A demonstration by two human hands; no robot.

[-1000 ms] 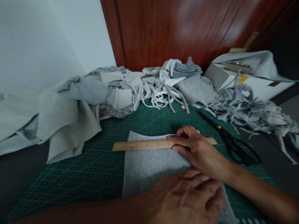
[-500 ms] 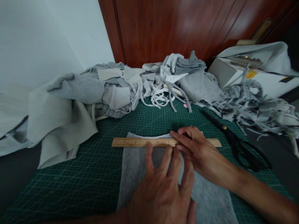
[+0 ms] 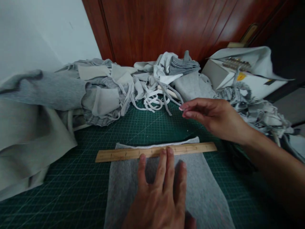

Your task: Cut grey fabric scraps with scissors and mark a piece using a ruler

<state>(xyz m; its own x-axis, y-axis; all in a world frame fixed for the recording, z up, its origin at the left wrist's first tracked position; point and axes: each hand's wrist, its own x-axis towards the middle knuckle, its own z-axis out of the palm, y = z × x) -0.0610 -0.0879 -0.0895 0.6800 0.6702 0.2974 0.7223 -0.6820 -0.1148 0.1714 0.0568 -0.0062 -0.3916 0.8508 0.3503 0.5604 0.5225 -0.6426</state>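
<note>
A grey knit fabric piece (image 3: 205, 187) lies flat, its far edge turned up in a pale strip. Across it, near that edge, rests a wooden ruler (image 3: 107, 155). My left hand (image 3: 159, 190) is spread on the fabric, with fingertips on the ruler's near side. Beyond the ruler, at right, my right hand (image 3: 212, 117) is above the mat, thumb and forefinger slightly apart. Its fingertips are at a small pinkish piece (image 3: 180, 108), mostly covered; whether they touch it I cannot tell. Black scissors (image 3: 240, 160) lie dim beneath my right forearm, partly hidden.
Underneath is a green cutting mat (image 3: 78, 190) with grid lines. Heaped grey fabric scraps (image 3: 102, 101) and cords (image 3: 154, 103) line the back. A white box (image 3: 221, 74) stands at back right, before a brown wooden door (image 3: 152, 28).
My right hand has left the ruler and reached forward and right, toward the small pinkish piece. My left hand stays on the ruler and fabric. The view has shifted slightly.
</note>
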